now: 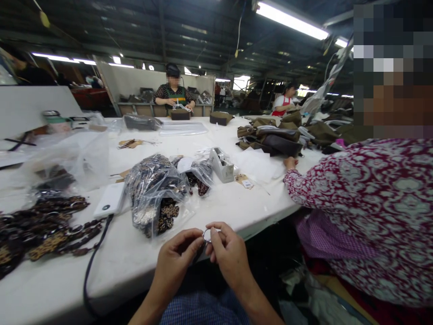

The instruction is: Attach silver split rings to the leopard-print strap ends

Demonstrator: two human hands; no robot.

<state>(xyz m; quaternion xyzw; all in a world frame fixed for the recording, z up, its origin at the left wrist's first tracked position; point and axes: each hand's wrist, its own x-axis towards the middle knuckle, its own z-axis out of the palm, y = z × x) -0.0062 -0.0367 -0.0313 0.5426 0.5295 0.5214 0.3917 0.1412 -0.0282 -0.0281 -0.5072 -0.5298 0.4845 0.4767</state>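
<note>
Between my two hands, just off the front edge of the white table (189, 227), is a small metal ring (206, 235). My left hand (181, 253) pinches the ring's left side between thumb and fingers. On the other side, the thumb and fingers of my right hand (226, 248) close on the same ring. Something dark hangs under the ring, mostly hidden by my fingers. Behind my hands lies a clear plastic bag (152, 192) full of leopard-print pieces. A pile of dark and leopard-print straps with rings (50, 230) lies at the left.
A white box (110, 198) with a black cable, a tape dispenser (221, 166) and tags (244, 181) stand or lie on the table. Brown pouches (274, 135) are piled back right. A person in a patterned sleeve (314, 180) is close on the right; another person (174, 95) works opposite.
</note>
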